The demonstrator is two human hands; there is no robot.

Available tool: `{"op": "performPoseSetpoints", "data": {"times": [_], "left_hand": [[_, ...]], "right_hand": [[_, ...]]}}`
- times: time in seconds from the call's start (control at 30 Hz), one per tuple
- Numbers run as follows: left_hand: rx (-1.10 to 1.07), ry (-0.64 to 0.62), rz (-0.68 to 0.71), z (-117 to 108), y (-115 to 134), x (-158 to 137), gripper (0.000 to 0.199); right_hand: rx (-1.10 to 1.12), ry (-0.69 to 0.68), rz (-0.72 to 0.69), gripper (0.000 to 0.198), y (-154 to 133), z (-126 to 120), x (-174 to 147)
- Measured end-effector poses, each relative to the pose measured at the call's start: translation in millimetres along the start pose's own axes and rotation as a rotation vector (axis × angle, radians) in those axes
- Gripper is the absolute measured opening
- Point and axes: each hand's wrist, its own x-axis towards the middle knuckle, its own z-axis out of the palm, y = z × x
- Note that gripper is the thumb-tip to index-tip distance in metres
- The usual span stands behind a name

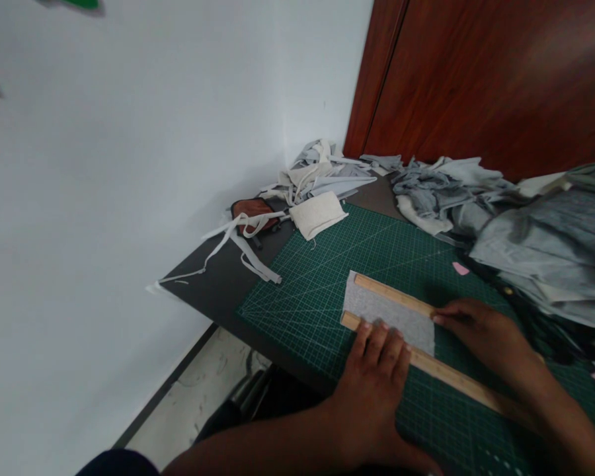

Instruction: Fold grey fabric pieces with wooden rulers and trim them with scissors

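A grey piece of fabric (391,313) lies flat on the green cutting mat (307,311). Along its near edge runs a long wooden ruler (459,379), which extends past the fabric to the right. My left hand (374,380) rests on this ruler with the fingers laid out over it, pressing down. A shorter wooden ruler (394,293) lies across the fabric's far edge. Its right end is pinched between the thumb and fingers of my right hand (490,334).
Grey and pale fabric scraps (441,192) heap at the back, with larger folded grey cloth (550,241) at right. A cream cloth piece (318,213), a brown pouch-like item (252,215) and white strips (252,258) lie left. A white wall (153,165) borders the table.
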Motion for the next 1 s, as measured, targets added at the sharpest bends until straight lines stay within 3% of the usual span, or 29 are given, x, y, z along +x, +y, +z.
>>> {"op": "performPoseSetpoints", "data": {"times": [0.3,0.6,1.0], "left_hand": [[-0.018,-0.031,-0.009,0.4,-0.2,-0.2,0.116],[0.007,-0.006,0.001,5.5,-1.8,-0.8,0.122],[-0.012,-0.040,-0.009,0.6,-1.4,-0.5,0.117]], "right_hand": [[-0.019,-0.015,-0.013,0.034,5.7,0.6,-0.8],[-0.017,-0.025,-0.024,0.046,4.6,-0.2,1.2],[0.032,-0.057,0.068,0.048,-1.8,-3.0,0.5]]}}
